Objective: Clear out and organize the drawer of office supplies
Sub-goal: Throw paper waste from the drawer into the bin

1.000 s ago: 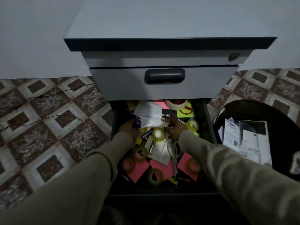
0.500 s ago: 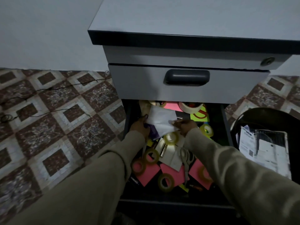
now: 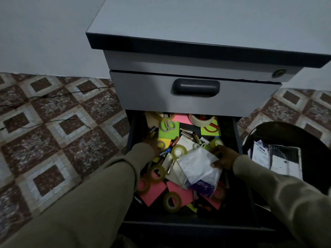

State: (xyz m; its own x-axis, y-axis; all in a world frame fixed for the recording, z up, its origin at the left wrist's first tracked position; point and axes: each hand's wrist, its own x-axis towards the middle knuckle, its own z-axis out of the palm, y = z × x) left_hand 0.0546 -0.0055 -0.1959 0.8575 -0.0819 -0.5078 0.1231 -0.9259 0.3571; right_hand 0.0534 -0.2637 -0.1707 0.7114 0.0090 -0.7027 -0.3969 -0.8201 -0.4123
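Note:
The lower drawer (image 3: pixel 248 176) of a grey cabinet stands pulled out, full of tape rolls, pink, green and yellow sticky notes, batteries, markers and scissors. My right hand (image 3: pixel 223 158) grips a white plastic bag (image 3: pixel 198 167) with something purple inside, held above the drawer's middle right. My left hand (image 3: pixel 152 140) reaches into the drawer's left side near a dark marker (image 3: pixel 153 129); whether it holds anything is hidden by the dim light. A wide masking tape roll (image 3: pixel 200 119) lies at the drawer's back.
The shut upper drawer (image 3: pixel 195 92) with its dark handle overhangs the back of the open one. A black round bin (image 3: pixel 286 133) holding papers and boxes stands on the right. Thin black cables (image 3: pixel 53 95) run over the patterned tile floor at left.
The white bag has moved from the drawer's back left, held between both hands, down to the middle right in my right hand alone. My left hand stayed at the left side.

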